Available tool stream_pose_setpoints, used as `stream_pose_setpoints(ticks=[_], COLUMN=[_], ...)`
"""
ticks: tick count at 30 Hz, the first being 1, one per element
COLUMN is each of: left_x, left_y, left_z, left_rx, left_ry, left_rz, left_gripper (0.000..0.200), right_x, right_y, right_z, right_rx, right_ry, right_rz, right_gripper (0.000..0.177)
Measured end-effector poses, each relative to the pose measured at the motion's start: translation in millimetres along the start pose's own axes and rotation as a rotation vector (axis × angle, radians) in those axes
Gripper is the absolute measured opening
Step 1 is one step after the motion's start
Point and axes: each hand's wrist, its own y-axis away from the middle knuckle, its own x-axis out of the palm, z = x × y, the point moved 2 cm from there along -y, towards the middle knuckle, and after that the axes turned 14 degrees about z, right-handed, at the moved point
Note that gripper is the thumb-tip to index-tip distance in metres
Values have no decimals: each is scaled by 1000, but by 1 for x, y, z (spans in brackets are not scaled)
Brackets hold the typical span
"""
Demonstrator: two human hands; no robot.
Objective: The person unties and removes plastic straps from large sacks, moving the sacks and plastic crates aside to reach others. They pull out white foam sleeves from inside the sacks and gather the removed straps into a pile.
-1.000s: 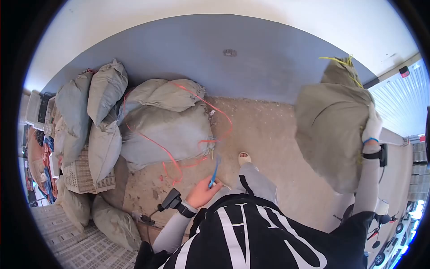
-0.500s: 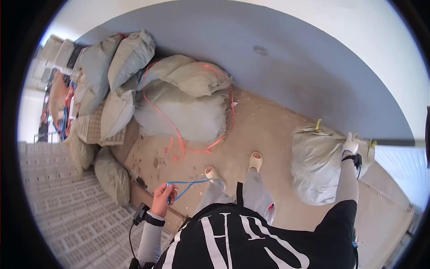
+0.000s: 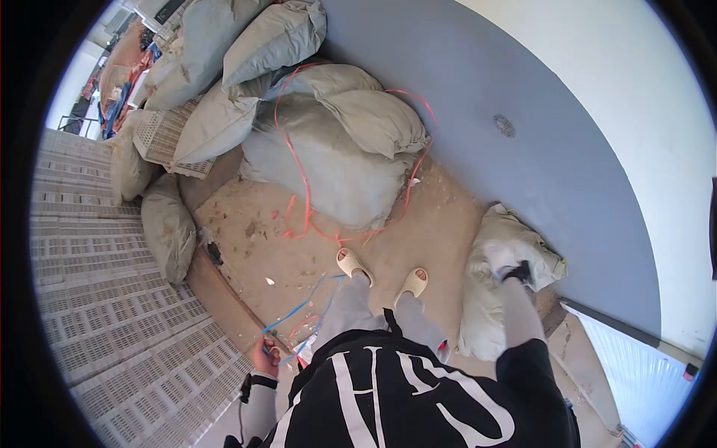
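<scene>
My left hand (image 3: 267, 355), bare with a black wrist strap, is closed on a thin blue strap (image 3: 290, 315) at the lower left. Two strands of it run from the fingers toward my left foot. My right hand (image 3: 502, 257) wears a white glove and lies over the upper part of a pale woven sack (image 3: 478, 317) on the floor by the wall. Motion smears its fingers, so I cannot tell whether they grip the fabric. The sack bulges below and to the left of this hand.
Several full sacks (image 3: 328, 160) are piled against the grey-blue wall (image 3: 463, 82), with a red strap (image 3: 307, 201) looped around some. Stacked white plastic crates (image 3: 142, 313) line the left side. A ribbed translucent panel (image 3: 635, 373) stands at the lower right.
My view has shifted, and my right hand has moved from the sack's far right end to its upper part. My left hand has lowered with the blue strap still held.
</scene>
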Motion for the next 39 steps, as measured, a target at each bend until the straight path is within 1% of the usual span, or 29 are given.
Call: stream_pose_setpoints(ticks=[1,2,3,5,6,7,8,9,10,11,12,15,17,19,20,21,22,23,24,25,26,27,29,30,32,33,34,36,39], left_x=[3,25,49,87,114,95,67,80,97,121,146,143,138,170,168,194,211,216,233,271,283,298,348,381,443,473,494,525,523], left_y=[-7,-9,-20,-36,-31,-40,-56,-61,-65,-52,-38,-26,-12,-13,-24,-35,-45,-60,-76,-89,-100,-112,-138,-152,-187,-201,-230,-260,-265], left_z=[0,-1,-5,-14,-31,-23,-3,-13,-25,-38,-49,-32,-17,-9,1,-3,-9,-7,-12,-46,-50,-61,-98,-115,-158,-172,-174,-198,-240], left_rx=[1,-1,11,-90,-138,54,265,257,252,108,-15,-180,-340,-340,-304,-270,-373,-309,-161,-219,-55,-35,24,83,381,401,468,533,597], left_ry=[28,51,76,-19,-87,-350,-612,-547,-482,-315,-133,-210,97,-166,-346,-515,63,-183,-466,-35,-156,-239,-321,-332,-412,-262,-306,-253,-171], left_rz=[71,142,222,347,362,405,453,414,375,290,183,-49,-202,-241,-166,-90,-244,-119,-23,-44,95,69,152,188,346,384,279,197,238], left_gripper=[32,36,42,57,63,65,67,68,70,68,67,66,75,70,62,54,39,31,30,35,64,57,52,58,72,75,70,60,46], right_x=[10,34,38,20,15,3,-20,-41,-28,-11,-24,-34,-27,-19,-34,-46,-64,-88,-111,-140,-172,-216,-276,-301,-341,-350,-351,-361,-380], right_y=[-10,-43,-62,-92,-111,-141,-158,-176,-224,-275,-301,-397,-464,-499,-500,-498,-490,-484,-468,-439,-408,-373,-311,-279,-226,-209,-204,-177,-152], right_z=[43,68,102,164,186,205,227,242,241,238,241,237,227,224,232,242,255,264,275,292,308,329,371,396,446,462,471,494,531], right_rx=[-68,-200,-155,-158,-146,-138,-76,-10,-31,-48,51,331,287,262,243,223,165,42,-88,-215,-243,-283,-385,-459,-589,-625,-571,-615,-599], right_ry=[-390,-164,-350,-587,-606,-628,-824,-1027,-1326,-1627,-1683,-1883,-2024,-2090,-2063,-2024,-1864,-1832,-1800,-1766,-1860,-1948,-1828,-1810,-1781,-1773,-1649,-1694,-1626], right_rz=[-58,53,70,-38,-17,-7,20,44,63,85,65,43,82,10,-66,-134,-225,-212,-200,-179,-126,-66,61,107,224,297,329,343,316], right_gripper=[34,33,34,38,37,37,34,31,28,26,33,44,49,48,44,41,31,26,21,18,16,15,19,22,25,25,25,26,26])
